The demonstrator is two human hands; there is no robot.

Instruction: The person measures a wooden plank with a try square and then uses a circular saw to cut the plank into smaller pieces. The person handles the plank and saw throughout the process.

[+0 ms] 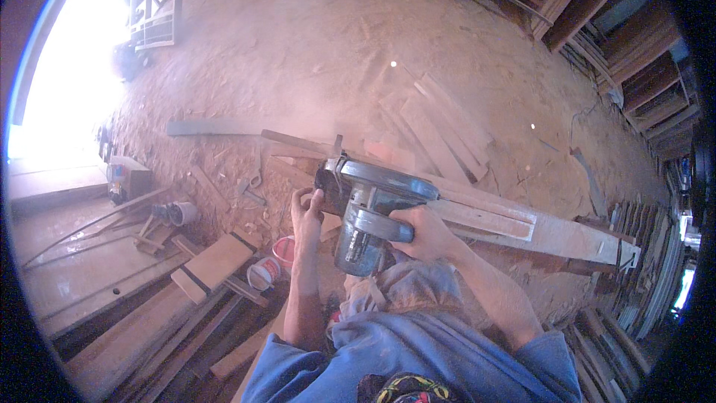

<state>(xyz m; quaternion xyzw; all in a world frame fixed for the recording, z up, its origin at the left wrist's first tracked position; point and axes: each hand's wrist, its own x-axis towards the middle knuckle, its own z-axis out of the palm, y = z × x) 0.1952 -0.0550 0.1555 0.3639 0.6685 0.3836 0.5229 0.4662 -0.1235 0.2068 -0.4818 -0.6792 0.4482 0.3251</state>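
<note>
A grey-blue hand-held power saw [369, 205] rests on a long wooden plank [522, 224] that runs from the middle to the right. My right hand [425, 233] is closed around the saw's rear handle. My left hand [307, 213] grips the saw's left side near its guard, fingers curled over it. The blade itself is hidden under the housing. My blue sleeves and a cloth over my lap fill the lower middle.
Sawdust covers the ground. Loose boards [440, 130] lie beyond the plank. A thick wood block [212, 265], a red cup [284, 250] and a small tin [261, 275] sit at lower left. Stacked timber [634, 254] lines the right; a wooden frame [156, 0] stands top left.
</note>
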